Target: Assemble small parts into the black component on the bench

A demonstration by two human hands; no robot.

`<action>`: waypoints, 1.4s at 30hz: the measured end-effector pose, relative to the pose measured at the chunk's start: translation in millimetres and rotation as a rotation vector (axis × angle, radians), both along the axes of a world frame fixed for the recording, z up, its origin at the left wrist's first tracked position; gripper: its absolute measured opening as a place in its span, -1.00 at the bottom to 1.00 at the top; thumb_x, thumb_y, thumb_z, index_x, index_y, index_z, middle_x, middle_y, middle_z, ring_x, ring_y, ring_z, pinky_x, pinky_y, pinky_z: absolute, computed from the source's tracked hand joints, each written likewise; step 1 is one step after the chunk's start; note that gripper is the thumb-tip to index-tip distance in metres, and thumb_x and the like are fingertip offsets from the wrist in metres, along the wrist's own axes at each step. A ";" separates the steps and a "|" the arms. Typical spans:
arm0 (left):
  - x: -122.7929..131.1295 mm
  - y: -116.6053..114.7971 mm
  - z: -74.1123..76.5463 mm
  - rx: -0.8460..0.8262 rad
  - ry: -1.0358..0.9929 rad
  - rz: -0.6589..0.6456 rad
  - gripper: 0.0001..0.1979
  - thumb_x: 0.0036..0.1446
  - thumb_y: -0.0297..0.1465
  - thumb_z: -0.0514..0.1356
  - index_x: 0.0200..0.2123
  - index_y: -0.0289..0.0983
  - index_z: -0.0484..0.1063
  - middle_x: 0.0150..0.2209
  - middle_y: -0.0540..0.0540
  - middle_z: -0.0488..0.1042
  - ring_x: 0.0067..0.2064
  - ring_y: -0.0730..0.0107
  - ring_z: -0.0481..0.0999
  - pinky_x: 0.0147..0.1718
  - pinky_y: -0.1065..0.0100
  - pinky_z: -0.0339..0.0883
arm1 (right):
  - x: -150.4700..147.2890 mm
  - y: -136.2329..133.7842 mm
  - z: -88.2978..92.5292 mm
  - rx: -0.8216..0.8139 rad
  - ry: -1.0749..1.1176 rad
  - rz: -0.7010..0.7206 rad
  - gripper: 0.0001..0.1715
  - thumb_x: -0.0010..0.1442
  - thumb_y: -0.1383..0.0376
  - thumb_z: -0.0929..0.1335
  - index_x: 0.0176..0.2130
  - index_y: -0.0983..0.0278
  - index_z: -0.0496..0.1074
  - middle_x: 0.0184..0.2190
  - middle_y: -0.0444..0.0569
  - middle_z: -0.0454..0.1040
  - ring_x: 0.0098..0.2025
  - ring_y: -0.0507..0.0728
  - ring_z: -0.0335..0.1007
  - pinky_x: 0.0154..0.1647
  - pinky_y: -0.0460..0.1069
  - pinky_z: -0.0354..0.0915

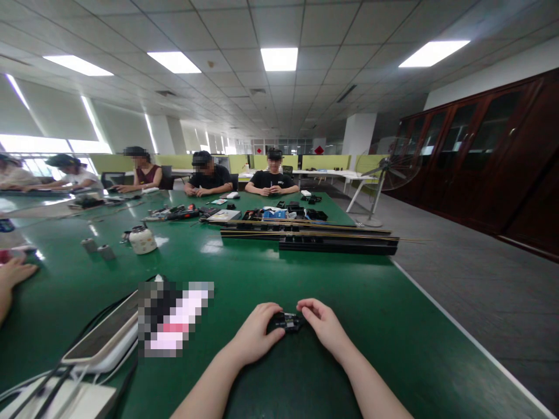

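Low over the green table [244,273], right in front of me, is a small black plastic device [288,322] with greyish, shiny parts on its top. My left hand [258,330] grips its left end, thumb along the near side and fingers over the far side. At the other end, my right hand [324,327] has its fingers curled inward, with the tips at the device's right edge. Its exact kind is too small to make out, and the left fingers hide part of it.
Long black rails with thin brass-coloured rods [338,241] lie across the table ahead. To my left are a white power bank [105,337] with cables, a blurred phone-like screen [179,320] and a white jar [142,239]. Another person's hand [15,273] rests at far left.
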State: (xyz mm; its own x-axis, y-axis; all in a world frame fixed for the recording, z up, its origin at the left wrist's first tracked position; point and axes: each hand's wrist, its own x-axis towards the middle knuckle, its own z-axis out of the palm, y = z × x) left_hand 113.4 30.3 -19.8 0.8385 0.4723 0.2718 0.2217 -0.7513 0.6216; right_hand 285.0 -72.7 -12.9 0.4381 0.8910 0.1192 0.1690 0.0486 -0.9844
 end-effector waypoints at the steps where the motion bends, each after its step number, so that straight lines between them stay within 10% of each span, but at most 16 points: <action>1: -0.3 -0.5 0.3 -0.001 -0.002 0.000 -0.65 -0.01 -0.44 0.19 -0.09 -0.22 0.30 -0.04 -0.11 0.35 0.03 0.24 0.28 0.05 0.22 0.14 | 0.0 -0.2 0.7 -0.004 0.015 -0.005 -0.67 -0.04 0.07 0.35 -0.34 0.24 0.45 -0.33 -0.02 0.52 -0.22 0.17 0.42 -0.10 0.08 0.25; 42: -0.2 -3.3 7.5 -0.017 -0.007 -0.003 -0.64 -0.05 -0.48 0.13 -0.11 -0.20 0.32 -0.05 -0.11 0.36 0.02 0.21 0.29 0.06 0.21 0.14 | 11.6 -0.8 -4.1 0.058 0.450 -0.125 -0.61 -0.22 0.10 0.46 -0.36 0.25 0.46 -0.37 -0.02 0.52 -0.22 0.16 0.41 -0.16 0.04 0.25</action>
State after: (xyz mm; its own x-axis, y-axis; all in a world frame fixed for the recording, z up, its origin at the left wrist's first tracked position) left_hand 113.2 27.0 -12.3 0.8379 0.4745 0.2697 0.2150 -0.7412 0.6359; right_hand 296.6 -73.5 -17.0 0.5612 0.8255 -0.0595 -0.2661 0.1119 -0.9574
